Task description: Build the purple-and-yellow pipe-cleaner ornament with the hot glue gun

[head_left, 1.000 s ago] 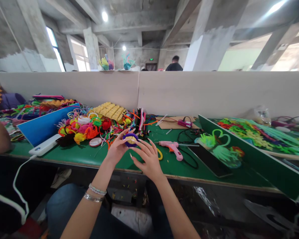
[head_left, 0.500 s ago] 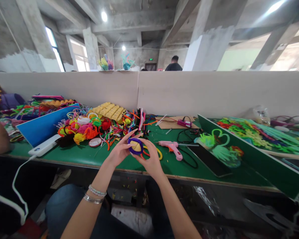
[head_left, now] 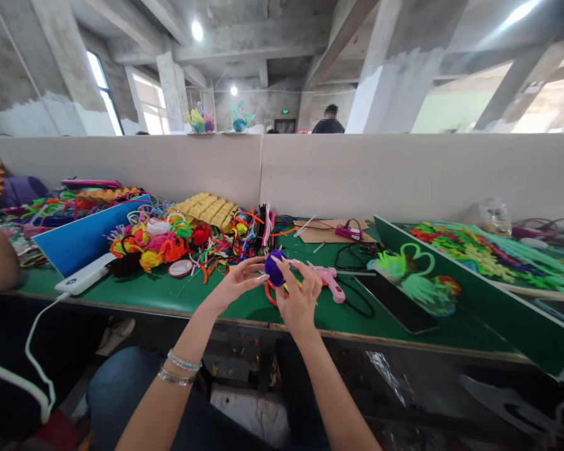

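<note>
A small purple fuzzy cup (head_left: 274,269), looking like pipe cleaner wound round a piece of egg carton, is held above the front of the table. My right hand (head_left: 298,293) grips it from the right, with thumb and fingers round its side. The fingertips of my left hand (head_left: 239,282) press its left side. Partly behind my right hand lies a pink hot glue gun (head_left: 329,282) with a glue stick in its back. Red and yellow pipe cleaner (head_left: 269,294) shows just below the purple cup, mostly covered by my hands.
On the green table (head_left: 169,297), a heap of colourful pipe-cleaner pieces (head_left: 157,241) and a yellow egg tray (head_left: 207,208) lie left. A dark phone (head_left: 397,302) and green swan figures (head_left: 418,275) are right. Blue (head_left: 89,235) and green boards (head_left: 474,297) stand either side.
The purple cup has moved slightly right and turned; its pale yellow inside no longer shows. My right hand's fingers have come over its near side, and my left hand has shifted right with it.
</note>
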A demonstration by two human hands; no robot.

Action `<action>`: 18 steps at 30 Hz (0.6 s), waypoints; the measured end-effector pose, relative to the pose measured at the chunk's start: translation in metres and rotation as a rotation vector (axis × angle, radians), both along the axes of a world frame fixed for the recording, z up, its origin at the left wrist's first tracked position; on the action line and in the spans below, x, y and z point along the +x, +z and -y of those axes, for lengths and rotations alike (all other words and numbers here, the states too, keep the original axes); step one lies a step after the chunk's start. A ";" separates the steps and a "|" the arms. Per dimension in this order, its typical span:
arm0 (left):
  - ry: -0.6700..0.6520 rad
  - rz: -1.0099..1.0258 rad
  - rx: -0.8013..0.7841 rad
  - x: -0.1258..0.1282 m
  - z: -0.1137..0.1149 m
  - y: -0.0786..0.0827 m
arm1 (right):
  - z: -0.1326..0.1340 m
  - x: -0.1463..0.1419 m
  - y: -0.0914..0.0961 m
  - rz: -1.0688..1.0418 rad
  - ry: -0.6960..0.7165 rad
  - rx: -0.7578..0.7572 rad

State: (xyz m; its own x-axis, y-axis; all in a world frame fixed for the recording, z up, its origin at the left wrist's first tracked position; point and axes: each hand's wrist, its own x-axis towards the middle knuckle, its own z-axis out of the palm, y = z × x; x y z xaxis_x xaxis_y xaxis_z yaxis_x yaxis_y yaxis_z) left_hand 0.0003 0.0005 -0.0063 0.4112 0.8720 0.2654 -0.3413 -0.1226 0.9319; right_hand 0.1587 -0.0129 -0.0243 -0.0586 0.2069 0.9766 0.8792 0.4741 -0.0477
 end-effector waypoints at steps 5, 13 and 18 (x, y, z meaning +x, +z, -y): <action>-0.031 0.013 -0.046 0.003 0.002 -0.004 | 0.006 -0.001 -0.001 0.184 -0.025 0.097; 0.152 0.058 -0.026 0.004 -0.006 -0.007 | -0.001 -0.002 -0.001 -0.012 0.203 -0.152; 0.155 0.021 -0.013 0.005 -0.007 -0.006 | -0.003 0.001 0.007 -0.058 0.259 -0.212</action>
State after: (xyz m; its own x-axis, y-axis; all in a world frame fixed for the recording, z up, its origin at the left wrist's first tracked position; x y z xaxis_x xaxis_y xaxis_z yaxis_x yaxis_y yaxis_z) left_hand 0.0056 0.0079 -0.0119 0.2663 0.9278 0.2612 -0.3389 -0.1635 0.9265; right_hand 0.1596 -0.0099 -0.0169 -0.0814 0.3911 0.9167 0.7240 0.6553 -0.2153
